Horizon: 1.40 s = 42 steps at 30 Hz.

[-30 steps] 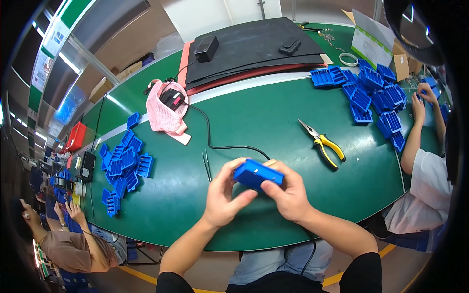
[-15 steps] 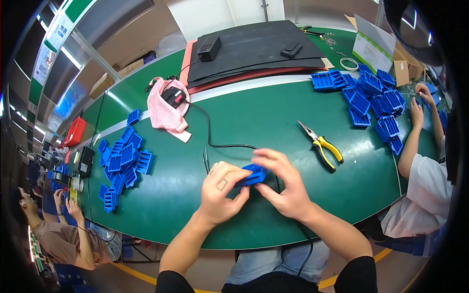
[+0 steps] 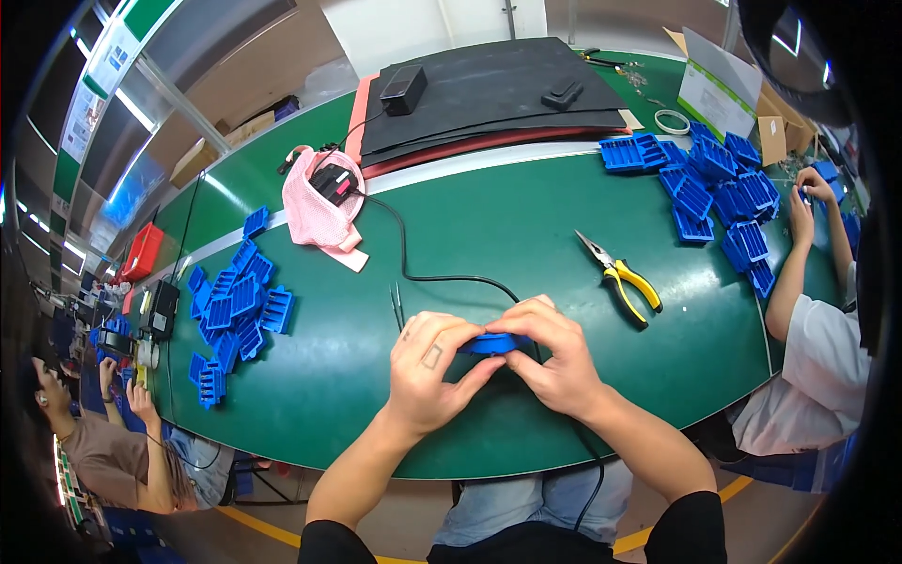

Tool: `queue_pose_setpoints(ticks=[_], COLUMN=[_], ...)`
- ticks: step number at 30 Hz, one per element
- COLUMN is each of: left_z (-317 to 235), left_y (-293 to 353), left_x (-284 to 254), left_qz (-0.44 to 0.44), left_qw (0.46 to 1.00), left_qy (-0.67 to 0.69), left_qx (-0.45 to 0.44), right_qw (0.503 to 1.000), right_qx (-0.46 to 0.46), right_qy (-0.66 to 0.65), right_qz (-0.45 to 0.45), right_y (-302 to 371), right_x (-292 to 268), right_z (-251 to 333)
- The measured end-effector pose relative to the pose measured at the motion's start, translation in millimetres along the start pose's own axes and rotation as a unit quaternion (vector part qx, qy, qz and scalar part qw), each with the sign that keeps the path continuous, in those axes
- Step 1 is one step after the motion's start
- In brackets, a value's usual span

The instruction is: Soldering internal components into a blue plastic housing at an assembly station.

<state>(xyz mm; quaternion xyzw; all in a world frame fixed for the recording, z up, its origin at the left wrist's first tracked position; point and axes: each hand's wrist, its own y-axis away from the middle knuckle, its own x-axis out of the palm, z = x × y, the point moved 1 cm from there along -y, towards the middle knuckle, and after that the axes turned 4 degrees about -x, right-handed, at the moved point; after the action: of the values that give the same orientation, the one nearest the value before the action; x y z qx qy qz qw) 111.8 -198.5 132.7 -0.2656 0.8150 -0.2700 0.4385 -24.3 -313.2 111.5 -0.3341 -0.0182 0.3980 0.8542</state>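
gripping a small blue plastic part [image 3: 490,343] between both hands, low over the green table [image 3: 526,226] — left hand [image 3: 434,371] pinching its left end, right hand [image 3: 554,362] curling over its right end, fingers of both clenching on it. likely risks: slipping out under uneven squeezing, or snagging the black cable [image 3: 413,254] running just beside the hands. part mostly hiding under thumbs and fingertips, only its top edge showing. lying nearby: tweezers [image 3: 398,305] to the left, yellow-handled pliers [image 3: 620,277] to the right — neither touching the hands.
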Motion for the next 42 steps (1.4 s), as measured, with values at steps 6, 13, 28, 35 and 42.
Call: queue_pose_setpoints(ticks=[6, 13, 28, 35, 42], left_z=[-0.7, -2.5, 4.0, 25.2, 0.0], left_y=[-1.3, 1.7, 3.6, 9.0, 4.6], left_x=[1.2, 3.3, -0.3, -5.4, 9.3], left_qz=[0.027, 0.071, 0.059, 0.153, 0.066], left_qw=[0.991, 0.961, 0.974, 0.867, 0.94], left_qy=[0.102, 0.198, 0.155, 0.406, 0.269], left_qx=[-0.081, -0.178, -0.152, -0.245, -0.199], right_qw=[0.999, 0.958, 0.955, 0.937, 0.919], right_qx=[0.021, 0.174, 0.19, 0.164, 0.217], right_qy=[-0.041, -0.225, -0.22, -0.266, -0.326], right_qz=[0.004, 0.021, 0.054, 0.157, 0.049], right_y=[-1.8, 2.6, 1.7, 2.5, 5.0], right_x=[-7.5, -8.2, -8.5, -10.8, -2.8], right_z=[3.8, 4.4, 5.7, 2.1, -9.4])
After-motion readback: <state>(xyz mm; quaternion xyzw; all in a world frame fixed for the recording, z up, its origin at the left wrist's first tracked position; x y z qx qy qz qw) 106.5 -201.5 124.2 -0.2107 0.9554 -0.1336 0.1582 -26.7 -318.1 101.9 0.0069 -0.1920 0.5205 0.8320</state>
